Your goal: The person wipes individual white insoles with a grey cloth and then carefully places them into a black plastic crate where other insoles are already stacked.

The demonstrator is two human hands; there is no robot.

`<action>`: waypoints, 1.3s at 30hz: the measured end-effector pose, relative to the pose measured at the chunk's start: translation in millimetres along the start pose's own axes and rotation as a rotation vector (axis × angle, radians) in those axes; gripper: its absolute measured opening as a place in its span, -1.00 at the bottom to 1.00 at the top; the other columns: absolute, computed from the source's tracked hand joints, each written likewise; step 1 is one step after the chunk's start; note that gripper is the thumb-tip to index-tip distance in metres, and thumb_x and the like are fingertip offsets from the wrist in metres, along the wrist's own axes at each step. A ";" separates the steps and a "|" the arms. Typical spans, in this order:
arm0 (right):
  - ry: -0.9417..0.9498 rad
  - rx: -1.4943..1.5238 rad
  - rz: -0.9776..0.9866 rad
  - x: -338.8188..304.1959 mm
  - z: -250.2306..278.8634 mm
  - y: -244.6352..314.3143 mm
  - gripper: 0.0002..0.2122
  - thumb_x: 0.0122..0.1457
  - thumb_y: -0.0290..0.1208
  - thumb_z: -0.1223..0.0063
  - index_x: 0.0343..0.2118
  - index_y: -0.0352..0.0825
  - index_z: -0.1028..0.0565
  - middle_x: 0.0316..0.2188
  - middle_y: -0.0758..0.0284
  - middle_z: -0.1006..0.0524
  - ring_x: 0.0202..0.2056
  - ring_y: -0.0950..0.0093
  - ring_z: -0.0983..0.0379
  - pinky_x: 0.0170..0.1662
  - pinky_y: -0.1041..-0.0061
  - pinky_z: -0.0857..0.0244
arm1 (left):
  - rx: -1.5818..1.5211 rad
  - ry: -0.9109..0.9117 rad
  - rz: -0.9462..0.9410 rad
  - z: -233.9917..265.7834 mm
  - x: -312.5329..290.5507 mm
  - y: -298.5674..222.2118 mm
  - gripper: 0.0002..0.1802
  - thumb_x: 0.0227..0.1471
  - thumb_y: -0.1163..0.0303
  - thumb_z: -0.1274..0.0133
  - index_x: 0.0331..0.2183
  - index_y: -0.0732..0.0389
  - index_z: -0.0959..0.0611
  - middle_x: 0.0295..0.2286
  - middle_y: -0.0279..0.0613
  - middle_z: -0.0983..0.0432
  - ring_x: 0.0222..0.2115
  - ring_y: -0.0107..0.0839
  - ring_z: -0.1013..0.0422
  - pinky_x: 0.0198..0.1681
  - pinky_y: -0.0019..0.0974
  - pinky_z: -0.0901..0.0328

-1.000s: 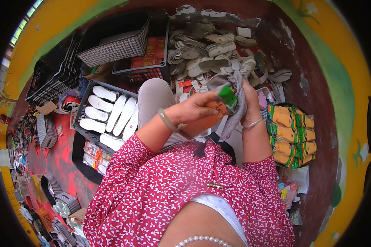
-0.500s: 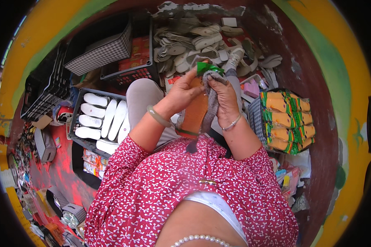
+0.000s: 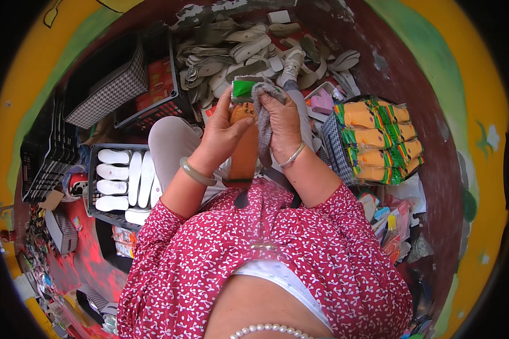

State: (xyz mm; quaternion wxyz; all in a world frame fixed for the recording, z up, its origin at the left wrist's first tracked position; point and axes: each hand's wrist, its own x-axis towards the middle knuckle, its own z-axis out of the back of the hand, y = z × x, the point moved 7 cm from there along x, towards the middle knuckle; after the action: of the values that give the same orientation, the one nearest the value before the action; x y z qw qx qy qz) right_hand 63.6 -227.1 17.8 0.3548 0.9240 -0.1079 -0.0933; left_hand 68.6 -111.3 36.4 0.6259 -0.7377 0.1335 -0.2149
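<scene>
My left hand is closed on the left edge of a packaged insole, its thumb lying across the front. The pack is orange-brown with a green top end, and stands nearly upright over my lap. My right hand grips a grey cloth that hangs down along the pack's right edge. Part of the cloth covers the right corner of the green end. Whether the right fingers also pinch the pack behind the cloth is hidden.
A black crate of white insoles stands left, beside a black basket and a checked bin. Loose insoles are heaped ahead. At right, a checked basket holds similar orange packs. Plastic-wrapped items lie below it.
The whole view has shifted, so the surroundings sit further left. The pack is now more upright and its front shows more fully. Both hands keep their holds, with the cloth still at the green end.
</scene>
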 end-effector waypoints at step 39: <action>0.268 -0.733 0.406 -22.2 -16.6 38.8 -0.54 0.19 -0.19 0.14 0.07 -0.38 -0.20 -0.03 0.29 -0.33 -0.02 0.44 -0.27 0.03 0.51 -0.14 | -0.650 0.063 0.214 32.4 1.6 22.9 -0.33 -0.19 0.58 0.01 0.04 0.24 -0.21 -0.15 -0.10 -0.38 -0.17 -0.31 -0.38 -0.07 -0.28 -0.27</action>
State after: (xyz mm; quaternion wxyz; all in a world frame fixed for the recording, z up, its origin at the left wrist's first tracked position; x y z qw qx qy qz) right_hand 41.3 -238.7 58.2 0.6811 0.7011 -0.2000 0.0666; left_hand 87.3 -88.1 10.2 0.3727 -0.8733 0.2909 -0.1171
